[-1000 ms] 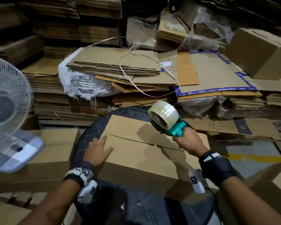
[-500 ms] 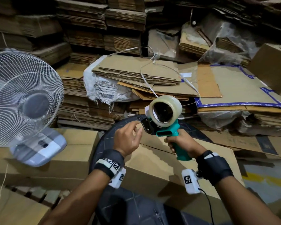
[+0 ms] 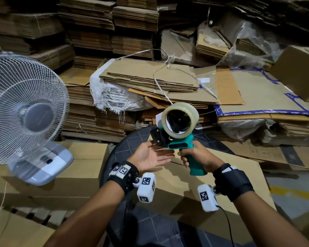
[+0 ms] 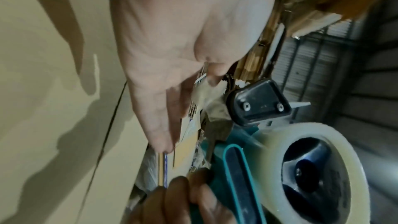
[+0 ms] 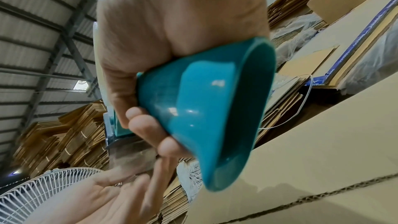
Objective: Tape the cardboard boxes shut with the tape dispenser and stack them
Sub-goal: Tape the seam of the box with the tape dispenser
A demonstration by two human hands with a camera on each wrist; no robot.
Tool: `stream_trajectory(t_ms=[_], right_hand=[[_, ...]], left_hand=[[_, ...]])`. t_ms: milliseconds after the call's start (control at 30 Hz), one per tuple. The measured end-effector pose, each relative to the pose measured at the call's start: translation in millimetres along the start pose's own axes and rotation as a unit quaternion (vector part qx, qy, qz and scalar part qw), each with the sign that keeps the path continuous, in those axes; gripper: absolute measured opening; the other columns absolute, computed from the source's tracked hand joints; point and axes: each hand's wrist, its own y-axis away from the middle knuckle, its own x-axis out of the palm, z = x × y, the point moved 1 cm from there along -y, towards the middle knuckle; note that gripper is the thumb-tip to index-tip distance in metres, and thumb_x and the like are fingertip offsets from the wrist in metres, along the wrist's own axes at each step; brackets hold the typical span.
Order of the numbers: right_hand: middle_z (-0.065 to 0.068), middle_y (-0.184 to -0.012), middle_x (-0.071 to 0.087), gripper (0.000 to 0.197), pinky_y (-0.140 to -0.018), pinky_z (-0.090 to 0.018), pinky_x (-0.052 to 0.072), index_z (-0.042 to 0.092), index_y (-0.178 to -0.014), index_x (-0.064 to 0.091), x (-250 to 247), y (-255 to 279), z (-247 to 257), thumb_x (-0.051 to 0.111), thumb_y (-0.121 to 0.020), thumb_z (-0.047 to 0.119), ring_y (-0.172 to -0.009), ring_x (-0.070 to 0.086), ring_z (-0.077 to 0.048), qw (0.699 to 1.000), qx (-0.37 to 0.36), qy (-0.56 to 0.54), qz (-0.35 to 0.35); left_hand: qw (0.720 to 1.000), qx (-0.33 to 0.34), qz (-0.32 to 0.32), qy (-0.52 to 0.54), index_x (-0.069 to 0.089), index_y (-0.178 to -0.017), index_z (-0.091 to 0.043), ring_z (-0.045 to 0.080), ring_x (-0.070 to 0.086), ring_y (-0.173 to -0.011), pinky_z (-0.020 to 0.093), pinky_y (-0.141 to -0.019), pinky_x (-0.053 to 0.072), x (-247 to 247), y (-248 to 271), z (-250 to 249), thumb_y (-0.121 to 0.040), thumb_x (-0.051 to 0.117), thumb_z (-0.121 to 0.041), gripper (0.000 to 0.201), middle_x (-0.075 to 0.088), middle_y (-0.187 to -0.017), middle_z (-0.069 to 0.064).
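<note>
My right hand (image 3: 191,155) grips the teal handle of the tape dispenser (image 3: 178,132), held upright in the air with its clear tape roll (image 3: 179,118) on top. The handle's hollow end (image 5: 215,108) fills the right wrist view. My left hand (image 3: 150,155) lies palm up with straight fingers just under the dispenser's black front end (image 4: 258,101); the fingertips (image 4: 159,135) reach toward it. Below both hands a closed cardboard box (image 3: 221,179) rests on a dark round table (image 3: 125,150); its flap seam (image 4: 103,142) shows bare.
A white fan (image 3: 23,111) stands at left on another cardboard box (image 3: 86,168). Stacks of flattened cardboard (image 3: 150,81) and plastic-wrapped bundles (image 3: 248,41) fill the background. A closed box (image 3: 300,72) sits at far right. Grey floor with a yellow line (image 3: 292,193) lies right of the table.
My left hand left the box top, rose to the dispenser's front end, then turned palm up with fingers straightened. My right hand lifted the dispenser off the box and tilted it upright.
</note>
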Motion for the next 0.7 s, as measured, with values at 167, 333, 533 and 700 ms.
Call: stream_trajectory(t_ms=[167,333,533,700], right_hand=[[-0.012,-0.063,0.050,0.006,-0.053,-0.031,0.045,0.002,-0.093,0.054,3,-3,-3,0.054,-0.093,-0.004,-0.051,0.048,-0.021,1.000,-0.005,-0.006,0.007],[-0.011,-0.064,0.053,0.004,-0.056,-0.032,0.047,0.003,-0.093,0.056,-1,-3,-8,0.058,-0.092,0.000,-0.054,0.049,-0.022,1.000,0.005,-0.003,0.024],[-0.011,-0.065,0.054,0.004,-0.057,-0.032,0.048,0.003,-0.093,0.056,-5,0,-10,0.057,-0.092,-0.001,-0.054,0.050,-0.022,0.999,0.012,0.011,0.038],[-0.014,-0.066,0.054,0.006,-0.059,-0.034,0.048,0.001,-0.087,0.057,-11,7,-13,0.055,-0.092,-0.003,-0.055,0.051,-0.023,0.998,0.015,0.029,0.055]], left_hand=[[0.993,0.043,-0.052,0.099,0.053,-0.125,0.009,0.032,0.074,-0.072,0.030,-0.060,0.062,-1,-7,3,-0.104,0.037,-0.011,0.033,0.071,-0.095,0.025],[0.991,0.057,-0.095,0.069,0.057,-0.111,0.009,0.019,0.066,-0.053,0.021,-0.046,0.055,-16,-4,3,-0.100,0.047,0.000,0.018,0.068,-0.075,0.018],[0.984,0.146,-0.090,-0.045,0.049,-0.121,0.002,0.020,0.070,-0.059,0.023,-0.054,0.059,-25,2,4,-0.099,0.033,0.016,0.030,0.066,-0.097,0.031],[0.984,0.164,-0.060,-0.024,0.046,-0.133,0.005,0.023,0.070,-0.065,0.023,-0.057,0.059,-29,8,9,-0.100,0.030,0.014,0.038,0.065,-0.107,0.030]])
